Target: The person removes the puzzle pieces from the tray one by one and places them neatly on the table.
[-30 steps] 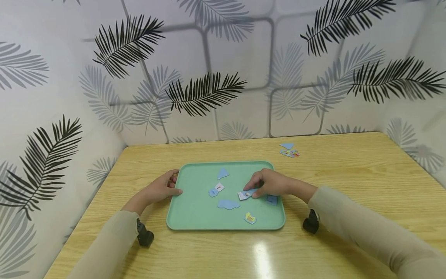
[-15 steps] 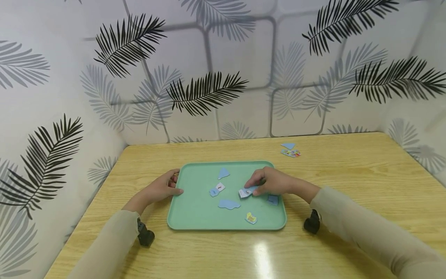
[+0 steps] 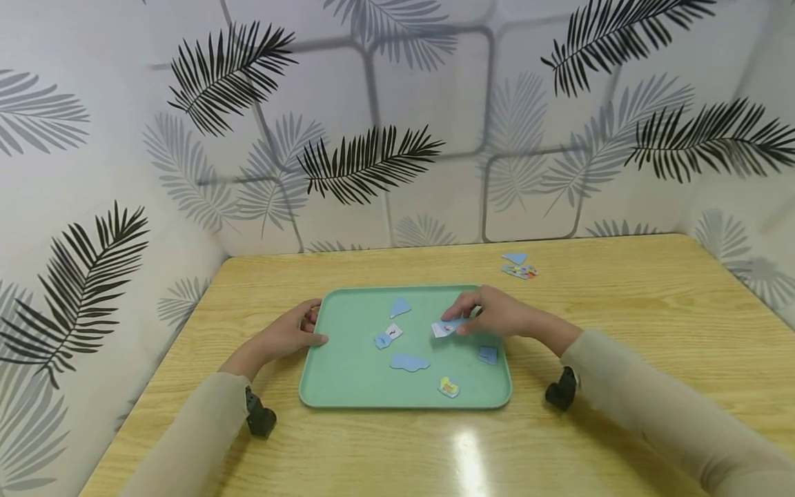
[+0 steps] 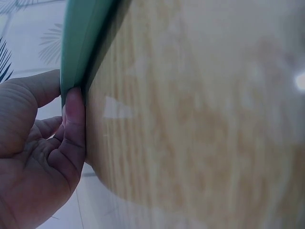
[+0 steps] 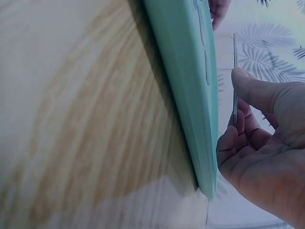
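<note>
My left hand grips the left edge of the green tray. In the left wrist view its thumb lies over the rim and a finger is tucked beneath. My right hand pinches a flat blue and white puzzle piece, held above the tray's right half. Edge-on in the right wrist view, the piece stands apart from the tray. Inside the tray lie a triangular blue piece, a joined-looking blue and white piece, a wavy blue piece, a yellow-patterned piece and a dark-lined blue piece.
On the wooden table, behind the tray to the right, lie a blue triangular piece and a multicoloured piece. A leaf-patterned wall covering rises at the table's back and left edges.
My right hand has lifted the pinched puzzle piece off the tray and moved slightly away from me and to the right. The left hand keeps its hold on the tray edge.
</note>
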Action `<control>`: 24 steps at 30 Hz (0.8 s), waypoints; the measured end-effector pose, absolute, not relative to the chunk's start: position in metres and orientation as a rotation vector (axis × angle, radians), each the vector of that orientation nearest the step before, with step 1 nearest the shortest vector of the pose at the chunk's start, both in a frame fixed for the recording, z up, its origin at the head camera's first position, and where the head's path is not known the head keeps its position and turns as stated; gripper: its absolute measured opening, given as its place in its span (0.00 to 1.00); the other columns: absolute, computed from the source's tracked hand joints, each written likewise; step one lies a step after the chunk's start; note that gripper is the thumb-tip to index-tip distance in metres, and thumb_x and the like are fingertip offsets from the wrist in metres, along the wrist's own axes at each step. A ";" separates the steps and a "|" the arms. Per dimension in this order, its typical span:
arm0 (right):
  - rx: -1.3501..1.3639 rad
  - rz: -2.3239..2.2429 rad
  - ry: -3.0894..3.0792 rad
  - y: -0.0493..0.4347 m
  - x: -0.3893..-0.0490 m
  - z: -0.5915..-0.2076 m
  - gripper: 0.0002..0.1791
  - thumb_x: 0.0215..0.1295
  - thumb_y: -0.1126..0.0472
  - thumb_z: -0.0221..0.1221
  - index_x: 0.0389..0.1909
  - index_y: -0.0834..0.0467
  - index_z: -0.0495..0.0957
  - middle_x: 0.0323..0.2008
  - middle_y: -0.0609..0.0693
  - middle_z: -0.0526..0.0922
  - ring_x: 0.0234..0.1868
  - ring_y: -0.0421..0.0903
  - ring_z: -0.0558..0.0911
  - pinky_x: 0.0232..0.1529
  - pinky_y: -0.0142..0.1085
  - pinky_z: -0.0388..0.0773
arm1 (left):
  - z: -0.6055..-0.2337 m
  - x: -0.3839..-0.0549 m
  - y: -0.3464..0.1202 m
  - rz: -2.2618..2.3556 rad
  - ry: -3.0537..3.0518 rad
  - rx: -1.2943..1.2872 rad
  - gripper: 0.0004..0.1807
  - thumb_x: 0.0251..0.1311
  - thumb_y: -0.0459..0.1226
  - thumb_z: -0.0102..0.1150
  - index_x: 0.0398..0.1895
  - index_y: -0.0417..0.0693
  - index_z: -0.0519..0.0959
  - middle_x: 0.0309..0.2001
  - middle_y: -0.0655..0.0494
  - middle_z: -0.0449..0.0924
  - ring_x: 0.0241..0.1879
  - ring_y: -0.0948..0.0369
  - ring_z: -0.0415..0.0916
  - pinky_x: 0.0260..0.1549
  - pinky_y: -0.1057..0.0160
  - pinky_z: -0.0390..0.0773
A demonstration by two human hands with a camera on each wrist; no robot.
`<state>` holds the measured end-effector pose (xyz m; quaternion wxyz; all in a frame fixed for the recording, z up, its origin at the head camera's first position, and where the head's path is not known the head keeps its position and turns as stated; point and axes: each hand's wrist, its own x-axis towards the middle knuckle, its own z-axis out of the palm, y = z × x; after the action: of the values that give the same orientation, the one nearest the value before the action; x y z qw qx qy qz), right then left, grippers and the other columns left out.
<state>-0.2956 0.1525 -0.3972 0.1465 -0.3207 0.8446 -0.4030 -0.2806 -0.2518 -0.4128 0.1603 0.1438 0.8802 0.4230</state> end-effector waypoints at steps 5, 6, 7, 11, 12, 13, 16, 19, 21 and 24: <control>-0.912 -1.177 2.453 0.162 -0.298 -0.395 0.15 0.58 0.66 0.68 0.47 0.56 0.86 0.44 0.47 0.83 0.44 0.49 0.75 0.47 0.44 0.74 | -0.411 -0.280 -0.251 1.205 2.516 0.398 0.39 0.64 0.32 0.61 0.73 0.34 0.52 0.45 0.45 0.61 0.40 0.54 0.60 0.38 0.59 0.66; -0.902 -1.176 2.463 0.164 -0.299 -0.395 0.15 0.58 0.66 0.67 0.47 0.55 0.86 0.44 0.47 0.82 0.45 0.48 0.75 0.47 0.43 0.74 | -0.411 -0.279 -0.250 1.205 2.515 0.396 0.39 0.64 0.32 0.61 0.73 0.34 0.52 0.45 0.45 0.61 0.40 0.54 0.61 0.38 0.59 0.66; -0.896 -1.173 2.474 0.167 -0.300 -0.395 0.14 0.59 0.66 0.67 0.47 0.55 0.86 0.44 0.46 0.82 0.45 0.49 0.75 0.47 0.43 0.74 | -0.410 -0.279 -0.250 1.206 2.516 0.397 0.39 0.64 0.32 0.61 0.73 0.34 0.52 0.45 0.45 0.62 0.40 0.54 0.61 0.38 0.59 0.67; -0.850 -1.192 2.508 0.176 -0.302 -0.394 0.14 0.60 0.65 0.66 0.48 0.53 0.85 0.45 0.47 0.81 0.46 0.49 0.74 0.48 0.44 0.73 | -0.410 -0.280 -0.250 1.199 2.521 0.410 0.39 0.64 0.32 0.61 0.73 0.33 0.52 0.46 0.45 0.62 0.40 0.54 0.61 0.38 0.58 0.67; -0.844 -1.198 2.514 0.179 -0.303 -0.393 0.14 0.60 0.65 0.66 0.48 0.54 0.85 0.45 0.47 0.81 0.47 0.49 0.74 0.49 0.44 0.73 | -0.410 -0.280 -0.250 1.200 2.522 0.409 0.39 0.64 0.32 0.61 0.73 0.33 0.52 0.46 0.45 0.62 0.40 0.53 0.61 0.39 0.58 0.67; -0.837 -1.203 2.518 0.181 -0.303 -0.393 0.15 0.61 0.65 0.66 0.49 0.54 0.85 0.46 0.48 0.81 0.48 0.49 0.74 0.49 0.45 0.73 | -0.410 -0.280 -0.250 1.196 2.524 0.409 0.40 0.64 0.32 0.61 0.73 0.33 0.51 0.46 0.45 0.62 0.40 0.53 0.61 0.39 0.58 0.67; -0.820 -1.217 2.533 0.189 -0.305 -0.391 0.15 0.62 0.64 0.65 0.50 0.55 0.84 0.49 0.50 0.80 0.49 0.50 0.74 0.51 0.47 0.73 | -0.411 -0.281 -0.251 1.190 2.524 0.392 0.40 0.64 0.33 0.61 0.73 0.33 0.51 0.46 0.45 0.62 0.41 0.53 0.61 0.38 0.58 0.68; -0.812 -1.199 2.573 0.197 -0.306 -0.390 0.15 0.62 0.65 0.65 0.51 0.56 0.84 0.50 0.51 0.80 0.50 0.50 0.75 0.52 0.47 0.72 | -0.413 -0.282 -0.251 1.181 2.526 0.364 0.41 0.63 0.33 0.62 0.74 0.34 0.50 0.47 0.45 0.62 0.42 0.53 0.62 0.37 0.59 0.70; -0.793 -1.201 2.593 0.203 -0.307 -0.390 0.16 0.61 0.65 0.65 0.51 0.56 0.84 0.50 0.51 0.81 0.50 0.49 0.75 0.52 0.47 0.72 | -0.415 -0.283 -0.251 1.179 2.527 0.362 0.41 0.63 0.33 0.62 0.74 0.34 0.50 0.47 0.45 0.62 0.42 0.53 0.62 0.37 0.59 0.70; -0.747 -1.226 2.607 0.213 -0.310 -0.392 0.16 0.61 0.65 0.66 0.50 0.57 0.84 0.50 0.51 0.81 0.49 0.50 0.75 0.50 0.46 0.72 | -0.416 -0.283 -0.252 1.179 2.532 0.359 0.41 0.63 0.32 0.62 0.74 0.35 0.51 0.47 0.46 0.62 0.42 0.53 0.62 0.37 0.58 0.69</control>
<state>-0.3097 0.2127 -0.3921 0.0825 -0.2501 0.8730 -0.4105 -0.2828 -0.2520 -0.4157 0.1618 0.1258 0.8873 0.4132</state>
